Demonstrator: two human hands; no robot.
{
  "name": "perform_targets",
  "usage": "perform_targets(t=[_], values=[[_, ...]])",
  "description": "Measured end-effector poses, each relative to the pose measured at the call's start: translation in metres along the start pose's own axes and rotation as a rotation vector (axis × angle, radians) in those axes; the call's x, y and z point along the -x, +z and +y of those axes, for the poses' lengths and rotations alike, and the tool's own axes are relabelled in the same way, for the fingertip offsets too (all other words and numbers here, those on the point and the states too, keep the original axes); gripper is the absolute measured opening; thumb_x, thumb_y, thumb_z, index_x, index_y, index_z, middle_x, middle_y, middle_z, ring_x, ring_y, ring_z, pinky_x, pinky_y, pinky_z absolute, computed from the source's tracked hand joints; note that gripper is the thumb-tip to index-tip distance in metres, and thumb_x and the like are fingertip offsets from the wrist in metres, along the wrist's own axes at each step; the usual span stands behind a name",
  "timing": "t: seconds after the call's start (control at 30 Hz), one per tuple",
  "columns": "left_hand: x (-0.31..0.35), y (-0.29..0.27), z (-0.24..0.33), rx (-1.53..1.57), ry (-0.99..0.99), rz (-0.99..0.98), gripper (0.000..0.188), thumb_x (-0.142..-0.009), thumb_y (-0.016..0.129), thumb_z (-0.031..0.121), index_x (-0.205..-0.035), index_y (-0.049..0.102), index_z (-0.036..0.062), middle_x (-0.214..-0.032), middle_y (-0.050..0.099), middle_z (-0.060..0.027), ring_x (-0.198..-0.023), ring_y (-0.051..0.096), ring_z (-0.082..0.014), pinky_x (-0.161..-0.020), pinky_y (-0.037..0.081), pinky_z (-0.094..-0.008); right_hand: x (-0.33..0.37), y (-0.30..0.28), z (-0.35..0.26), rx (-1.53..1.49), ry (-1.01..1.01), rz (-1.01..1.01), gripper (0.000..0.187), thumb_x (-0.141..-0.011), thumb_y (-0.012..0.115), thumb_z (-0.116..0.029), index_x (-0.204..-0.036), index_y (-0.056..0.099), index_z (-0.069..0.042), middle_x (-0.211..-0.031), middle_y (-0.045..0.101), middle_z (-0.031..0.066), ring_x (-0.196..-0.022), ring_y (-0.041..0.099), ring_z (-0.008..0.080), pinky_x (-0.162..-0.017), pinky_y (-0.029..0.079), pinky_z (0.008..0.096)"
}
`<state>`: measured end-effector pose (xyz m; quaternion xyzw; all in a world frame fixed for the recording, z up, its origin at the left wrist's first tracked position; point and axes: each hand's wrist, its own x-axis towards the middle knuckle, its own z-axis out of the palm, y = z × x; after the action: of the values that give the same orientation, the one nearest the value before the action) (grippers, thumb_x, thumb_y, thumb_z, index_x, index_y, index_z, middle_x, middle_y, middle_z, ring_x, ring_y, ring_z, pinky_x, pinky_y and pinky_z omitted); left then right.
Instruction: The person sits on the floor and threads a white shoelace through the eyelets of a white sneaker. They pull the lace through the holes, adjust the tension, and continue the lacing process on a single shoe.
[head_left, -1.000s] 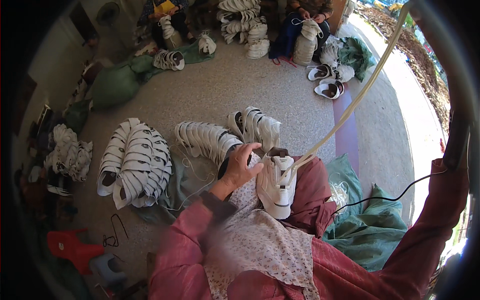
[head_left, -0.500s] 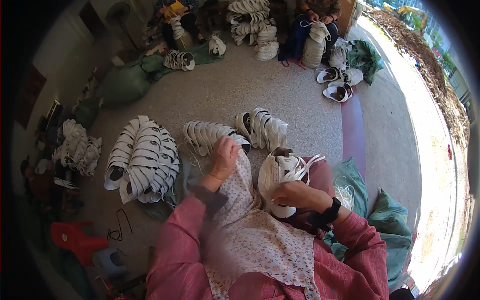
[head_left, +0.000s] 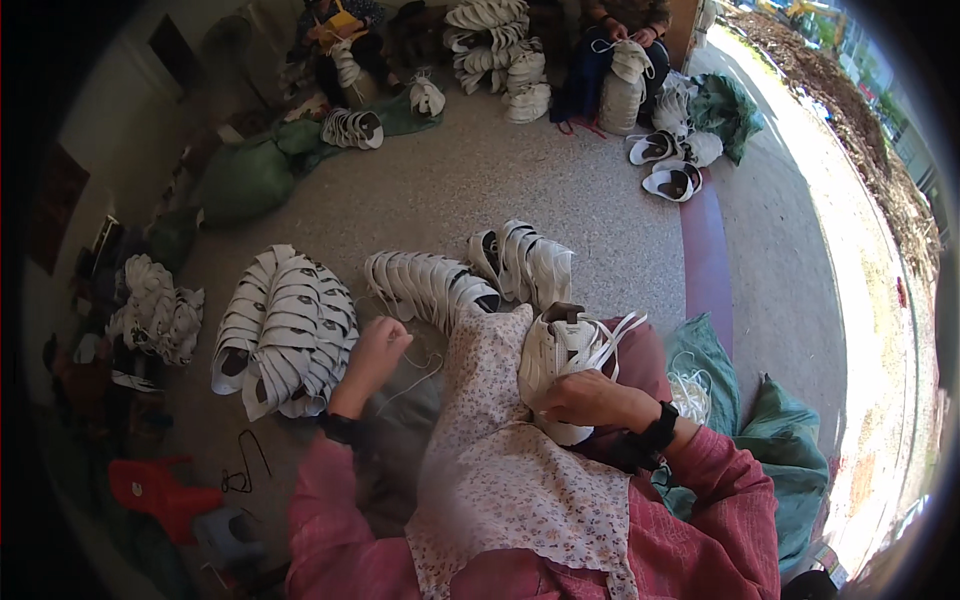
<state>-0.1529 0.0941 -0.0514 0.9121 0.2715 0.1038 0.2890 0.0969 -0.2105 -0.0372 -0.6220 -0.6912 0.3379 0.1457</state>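
A white shoe upper (head_left: 553, 355) with loose white laces (head_left: 612, 345) stands against my right knee. Over its lower part my right hand (head_left: 590, 398) is closed, fingers bent against the upper; the fingertips are partly hidden. My left hand (head_left: 376, 355) is off to the left, above the floor by the stacked uppers, its fingers pinched together. What lies in that pinch, if anything, is too small to make out. A thin white lace (head_left: 425, 372) trails near it. Just beyond my knees lies a row of nested white uppers (head_left: 425, 285), with another short row (head_left: 535, 262) beside it.
A large double stack of uppers (head_left: 285, 330) sits at left, above a red stool (head_left: 165, 495). Green sacks (head_left: 785, 450) lie at right, with a bundle of laces (head_left: 690, 395). Two people sit at the far side, one handling an upper (head_left: 632, 62).
My left hand has moved left and down, away from my left knee toward the double stack. My right hand stays at the shoe upper.
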Motion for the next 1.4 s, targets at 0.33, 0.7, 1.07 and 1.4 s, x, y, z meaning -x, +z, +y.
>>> perform_targets(t=[0.33, 0.7, 1.07, 1.4], values=[[-0.076, 0.129, 0.055, 0.35, 0.029, -0.006, 0.024, -0.086, 0.076, 0.023, -0.091, 0.067, 0.0017, -0.088, 0.069, -0.0092, -0.085, 0.066, -0.0254, -0.081, 0.05, -0.0349, -0.006, 0.002, 0.002, -0.004, -0.001, 0.004, 0.017, -0.088, 0.062, -0.02, -0.096, 0.072, -0.01, -0.087, 0.069, 0.0151, -0.087, 0.069, 0.0362, -0.077, 0.051, 0.0478], [-0.061, 0.083, 0.01, -0.136, -0.061, 0.317, 0.023, -0.078, 0.079, 0.016, -0.093, 0.065, 0.0068, -0.102, 0.066, -0.013, -0.103, 0.062, -0.0318, -0.088, 0.048, -0.0432, -0.007, 0.004, 0.001, -0.055, 0.023, -0.003, 0.018, -0.093, 0.061, -0.022, -0.104, 0.07, -0.01, -0.094, 0.069, 0.0142, -0.096, 0.067, 0.0351, -0.085, 0.049, 0.0465], [-0.036, 0.131, 0.134, 0.113, 0.51, -0.32, 0.115, -0.061, 0.086, 0.06, -0.153, 0.035, 0.0144, -0.16, 0.028, -0.0156, -0.151, 0.019, -0.0399, -0.121, 0.019, -0.0534, 0.043, -0.168, -0.034, -0.8, 0.117, 0.383, 0.024, -0.106, 0.052, -0.022, -0.102, 0.068, -0.004, -0.1, 0.075, 0.0073, -0.072, 0.07, 0.009, -0.056, 0.05, 0.0207], [-0.012, 0.169, 0.159, 0.042, 0.384, -0.006, 0.116, -0.056, 0.089, 0.047, -0.152, 0.032, 0.0158, -0.153, 0.032, -0.0135, -0.147, 0.023, -0.0395, -0.118, 0.019, -0.0556, 0.105, -0.398, -0.15, -0.161, -0.265, 0.782, 0.03, -0.106, 0.05, -0.031, -0.106, 0.063, -0.003, -0.088, 0.067, 0.0044, -0.066, 0.062, 0.007, -0.053, 0.047, 0.0201]])
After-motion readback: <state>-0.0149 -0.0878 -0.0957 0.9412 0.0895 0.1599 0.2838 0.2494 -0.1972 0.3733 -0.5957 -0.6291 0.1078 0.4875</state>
